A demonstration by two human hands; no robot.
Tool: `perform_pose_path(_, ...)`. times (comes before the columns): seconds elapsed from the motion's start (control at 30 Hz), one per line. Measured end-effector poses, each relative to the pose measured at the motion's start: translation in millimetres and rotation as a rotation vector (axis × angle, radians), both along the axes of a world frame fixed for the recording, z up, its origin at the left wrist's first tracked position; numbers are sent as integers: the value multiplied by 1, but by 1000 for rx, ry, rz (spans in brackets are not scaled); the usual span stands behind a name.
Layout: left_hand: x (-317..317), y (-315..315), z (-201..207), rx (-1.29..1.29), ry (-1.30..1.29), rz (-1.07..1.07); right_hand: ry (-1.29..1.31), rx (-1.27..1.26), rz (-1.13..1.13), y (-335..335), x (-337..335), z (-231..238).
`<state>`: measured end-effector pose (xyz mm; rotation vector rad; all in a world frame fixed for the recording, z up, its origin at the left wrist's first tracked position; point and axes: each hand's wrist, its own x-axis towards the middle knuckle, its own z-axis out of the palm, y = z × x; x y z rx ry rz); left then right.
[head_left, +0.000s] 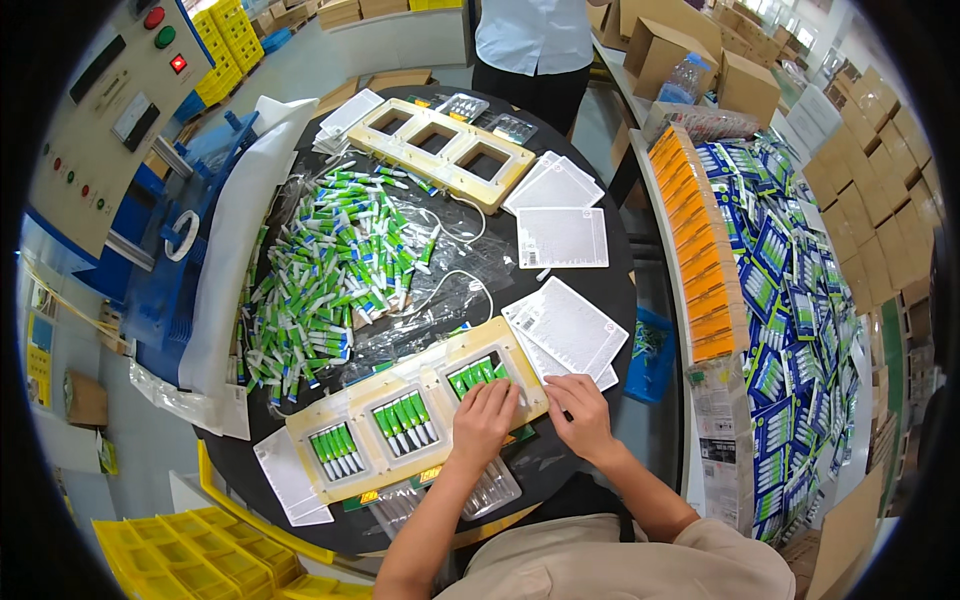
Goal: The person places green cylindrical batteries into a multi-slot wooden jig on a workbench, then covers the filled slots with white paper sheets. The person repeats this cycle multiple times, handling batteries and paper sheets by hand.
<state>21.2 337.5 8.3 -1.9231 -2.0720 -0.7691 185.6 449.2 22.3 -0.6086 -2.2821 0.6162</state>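
Note:
A pale frame (pixel 372 408) with three openings lies across the near part of the round black table. Small green-and-white tubes (pixel 404 421) stand in rows in its left and middle openings. The right opening also holds tubes (pixel 478 373), partly covered by my left hand (pixel 487 413). That hand's fingers are bent together over them; what they grip is hidden. At the frame's right end is my right hand (pixel 582 412), thumb and forefinger drawn close together beside the white cards (pixel 570 325). Anything between these fingertips is too small to make out.
A large heap of loose tubes (pixel 345 250) lies beyond the frame, with a second three-opening frame (pixel 440 150) at the back. A blue press machine (pixel 165 250) stands left. Right, a bin holds many blue-green packs (pixel 780 300). A person (pixel 533 40) stands across the table.

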Motion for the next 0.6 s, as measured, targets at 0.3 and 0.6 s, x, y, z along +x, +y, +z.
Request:
perform_pose_path(0.3, -4, 0, -8, -106, -94, 15, -434, 248, -41, 57, 23, 11)
perform_pose_path(0.6, -3, -9, 4, -369, -56, 84, -830, 476, 229, 108, 38, 5)
